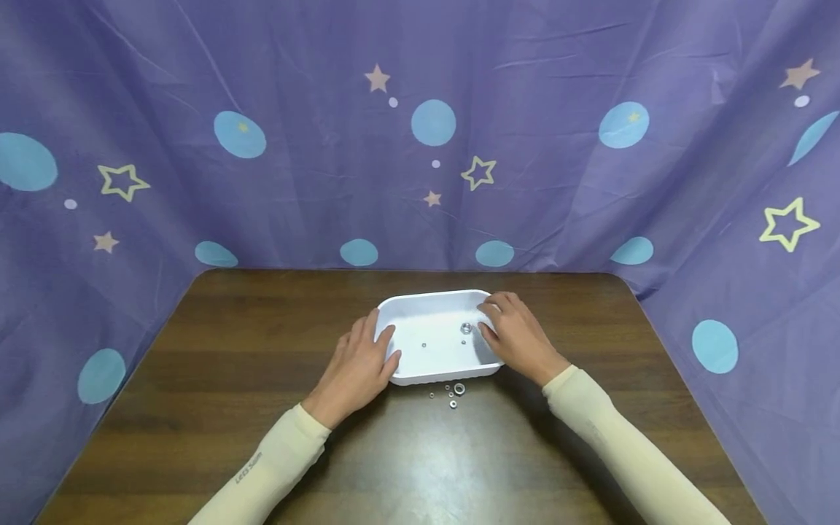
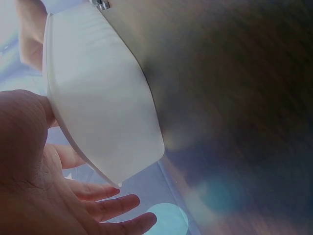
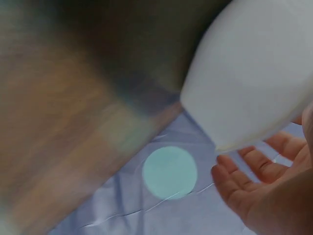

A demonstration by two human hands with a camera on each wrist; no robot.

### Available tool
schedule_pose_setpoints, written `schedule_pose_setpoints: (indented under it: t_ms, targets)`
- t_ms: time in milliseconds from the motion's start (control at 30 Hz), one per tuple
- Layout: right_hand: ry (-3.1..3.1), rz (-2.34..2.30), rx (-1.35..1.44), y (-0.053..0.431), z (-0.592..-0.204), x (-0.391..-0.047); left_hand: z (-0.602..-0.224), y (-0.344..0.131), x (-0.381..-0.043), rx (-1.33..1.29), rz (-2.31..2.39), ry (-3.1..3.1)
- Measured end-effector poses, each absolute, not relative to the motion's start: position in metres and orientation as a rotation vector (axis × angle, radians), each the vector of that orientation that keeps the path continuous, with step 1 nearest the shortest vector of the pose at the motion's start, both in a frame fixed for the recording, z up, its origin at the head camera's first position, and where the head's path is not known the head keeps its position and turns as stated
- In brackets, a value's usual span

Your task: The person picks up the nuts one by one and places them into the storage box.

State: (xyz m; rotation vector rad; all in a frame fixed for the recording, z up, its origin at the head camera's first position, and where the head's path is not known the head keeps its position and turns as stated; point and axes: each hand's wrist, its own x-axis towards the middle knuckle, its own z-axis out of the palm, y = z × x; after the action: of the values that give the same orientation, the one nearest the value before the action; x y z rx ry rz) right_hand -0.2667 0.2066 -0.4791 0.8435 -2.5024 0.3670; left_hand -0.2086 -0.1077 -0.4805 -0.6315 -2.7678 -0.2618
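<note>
You are holding the white tray (image 1: 438,357) between both hands. Your left hand (image 1: 359,368) is lying against its left end, the grip loose and spread, with the thumb hooked over the rim and the fingers (image 2: 115,208) reaching along the outer wall. Your right hand (image 1: 515,337) is meeting the right end, its grip also relaxed, the thumb dipping inside the rim and the fingers (image 3: 254,164) curving gently behind the wall.

The tray is sitting flat on the dark wooden worktop (image 1: 230,364), near the middle and towards the far edge. Inside it a metal nut (image 1: 466,328) is lying close to your right thumb, with two tiny bits beside it. Just outside the near wall, a few small nuts and washers (image 1: 454,394) are resting on the worktop. Purple star-patterned cloth (image 1: 295,160) is hanging behind and on both sides.
</note>
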Motion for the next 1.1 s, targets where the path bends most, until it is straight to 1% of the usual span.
schedule_pose_setpoints:
  t_ms: [167, 333, 800, 1100]
  targets:
    - [-2.574, 0.426, 0.712, 0.225, -0.479, -0.253, -0.477, -0.107, -0.212, -0.64, -0.263, -2.756]
    - [-2.644, 0.492, 0.63, 0.232, -0.478, -0.246, -0.474, -0.109, -0.213, -0.642, -0.269, -2.752]
    - [-2.776, 0.548, 0.534, 0.234, -0.486, -0.241, -0.475, -0.108, -0.215, -0.639, -0.308, -2.734]
    - [-2.826, 0.5, 0.485, 0.23, -0.491, -0.233, -0.481, -0.109, -0.211, -0.691, -0.321, -2.652]
